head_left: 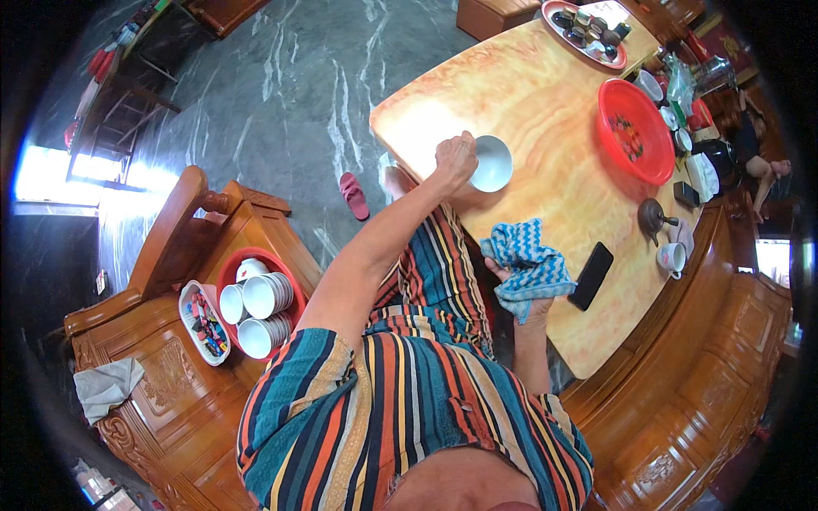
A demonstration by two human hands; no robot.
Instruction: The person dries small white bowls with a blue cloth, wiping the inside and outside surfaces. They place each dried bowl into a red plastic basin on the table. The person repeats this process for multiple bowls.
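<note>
My left hand (457, 159) reaches out over the table edge, its fingers closed on the near-left rim of a white bowl (494, 164). The bowl's hollow faces up, and it is at or just above the marbled yellow table; I cannot tell which. Bunched in my right hand (533, 317) is a blue and white patterned cloth (526, 260). The cloth hides most of those fingers. A black phone (591, 276) lies on the table right beside the cloth.
A red basin (606, 128) and an oval tray of small dark cups (552, 19) stand on the table (443, 102), with a patterned mug (671, 256) nearer. On the wooden seat to my left sit a red tub of stacked white bowls (300, 300), a white basket (185, 308) and a grey cloth (109, 388).
</note>
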